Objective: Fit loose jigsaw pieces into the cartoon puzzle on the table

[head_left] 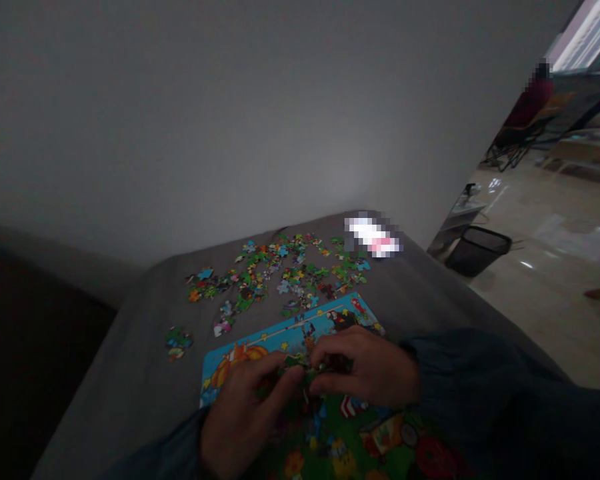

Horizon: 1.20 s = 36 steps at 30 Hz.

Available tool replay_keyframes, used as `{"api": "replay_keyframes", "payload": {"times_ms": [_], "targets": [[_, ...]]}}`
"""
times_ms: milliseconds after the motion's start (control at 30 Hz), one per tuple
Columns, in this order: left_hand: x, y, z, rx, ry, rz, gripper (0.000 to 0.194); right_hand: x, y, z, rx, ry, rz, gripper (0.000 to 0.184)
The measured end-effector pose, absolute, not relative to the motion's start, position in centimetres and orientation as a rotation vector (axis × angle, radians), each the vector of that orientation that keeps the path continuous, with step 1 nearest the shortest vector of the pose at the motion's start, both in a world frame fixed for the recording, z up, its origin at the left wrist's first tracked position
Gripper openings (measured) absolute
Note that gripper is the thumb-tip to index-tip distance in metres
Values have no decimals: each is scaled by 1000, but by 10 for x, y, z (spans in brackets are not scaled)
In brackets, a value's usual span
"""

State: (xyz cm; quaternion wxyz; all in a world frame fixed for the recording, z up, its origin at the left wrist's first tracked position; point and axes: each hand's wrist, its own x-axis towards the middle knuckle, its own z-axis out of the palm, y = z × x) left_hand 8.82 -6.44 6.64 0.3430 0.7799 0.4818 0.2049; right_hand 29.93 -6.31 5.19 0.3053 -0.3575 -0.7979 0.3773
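"What is seen at the hands?"

"Two hands are shown above a brightly printed jigsaw puzzle [285, 343]. The left hand [243, 417] is curled almost closed and the right hand [367, 367] is bent inward, with a small clump of jigsaw pieces [305, 370] pinched between them. Their number is hidden by the fingers and dim light."

"And around them?"

"The puzzle is laid on a grey cloth-covered surface [110, 360]. One wide spread of loose pieces [280, 273], too many to count, is scattered just beyond it, and one smaller cluster [179, 343] is set apart toward the left of the view. One white-and-pink object [373, 235], blurred beyond naming, is placed near the far edge. One black wastebasket [477, 252] is stood on the floor [555, 300] to the right, and one chair [517, 133] is seen farther off."
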Motion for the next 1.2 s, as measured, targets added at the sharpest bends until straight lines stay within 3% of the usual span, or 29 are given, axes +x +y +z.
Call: {"api": "replay_keyframes", "payload": {"times_ms": [400, 1000, 1100, 1200], "targets": [[87, -65, 71, 1931, 1080, 564, 27, 299, -63, 55, -969, -2097, 957, 13], [71, -51, 74, 1939, 1129, 546, 33, 302, -66, 56, -1040, -2155, 957, 17], [29, -8, 69, 1966, 1478, 695, 42, 303, -65, 56, -982, -2143, 896, 18], [-15, 39, 56, 1998, 1993, 736, 39, 304, -65, 58, -940, -2149, 879, 18]]}}
